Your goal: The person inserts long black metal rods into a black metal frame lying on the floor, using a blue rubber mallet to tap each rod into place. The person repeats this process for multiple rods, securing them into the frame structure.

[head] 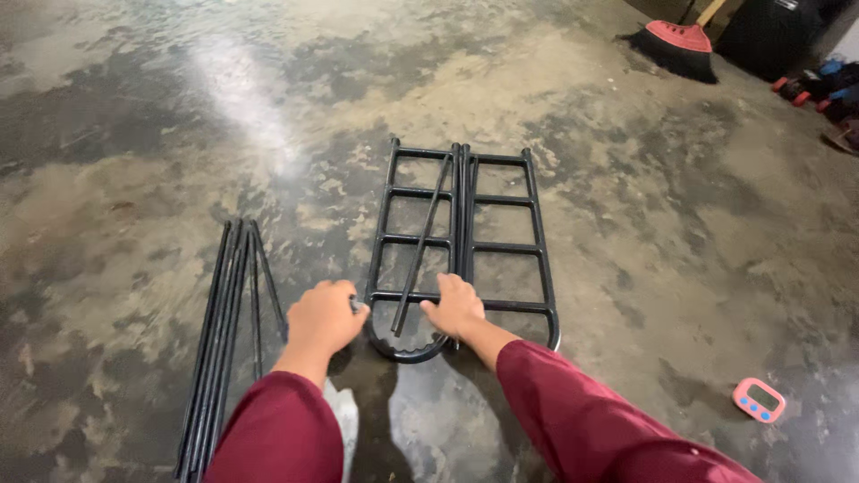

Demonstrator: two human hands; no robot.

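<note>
on a mottled grey-and-tan polished concrete floor [626, 224] lie two black metal ladder-shaped frames with rounded near ends [465, 241], set side by side so that their inner rails touch down the middle; each has several crossbars. a loose thin black metal rod [422, 246] rests slantwise across the left frame, running from the far middle down toward the near curved end. the left hand [322, 317] is curled into a fist at the near left corner of the left frame, its fingers wrapped about the outer rail where it bends, so the grip is closed around the tube. the right hand [456, 306] lies on the lowest crossbar close to the middle rails, fingers bent over the bar and pressing on it; whether they close fully beneath it cannot be told from above. both forearms wear dark red long sleeves [582, 420]. just to the left of the left hand, apart from the frames, a bundle of long thin black metal rods [219, 340] lies on the floor, fanning slightly at its far end. near the right sleeve, on the floor, sits a small pink digital timer with blue buttons [759, 399]. far off at the upper right stands a broom with a red head and dark bristles [676, 45], and beyond it some dark objects too dim to make out.
</note>
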